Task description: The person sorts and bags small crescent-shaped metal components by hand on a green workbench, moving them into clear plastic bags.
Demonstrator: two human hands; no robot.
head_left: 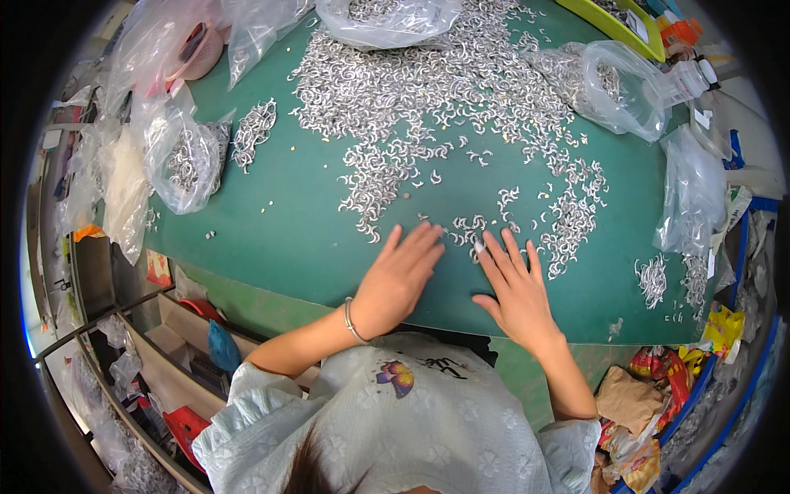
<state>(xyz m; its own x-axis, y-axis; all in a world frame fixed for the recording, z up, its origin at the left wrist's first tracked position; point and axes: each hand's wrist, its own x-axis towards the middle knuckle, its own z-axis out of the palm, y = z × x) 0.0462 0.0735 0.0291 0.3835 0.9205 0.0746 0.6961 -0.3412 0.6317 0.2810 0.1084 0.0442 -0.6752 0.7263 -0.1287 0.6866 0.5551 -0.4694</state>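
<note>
Many small silvery crescent-shaped pieces (395, 90) lie spread over the green table top (288, 206), thickest toward the far side. My left hand (403, 267), with a bangle (352, 323) on its wrist, lies palm down at the near edge of the spread, fingers stretched out. Palm down too, my right hand (520, 296) has its fingers apart, the tips touching a small cluster of crescent pieces (471, 230). That cluster lies between the two hands. Whatever is beneath the palms is hidden. Beyond the right fingertips is another loose group of crescents (572, 210).
Clear plastic bags of pieces stand at far left (191, 165), far middle (387, 25) and far right (625, 90). A yellow-green tray (621, 29) is at the far right corner. Small piles (253, 132) sit left and right (652, 280). Open drawers (177, 346) lie lower left.
</note>
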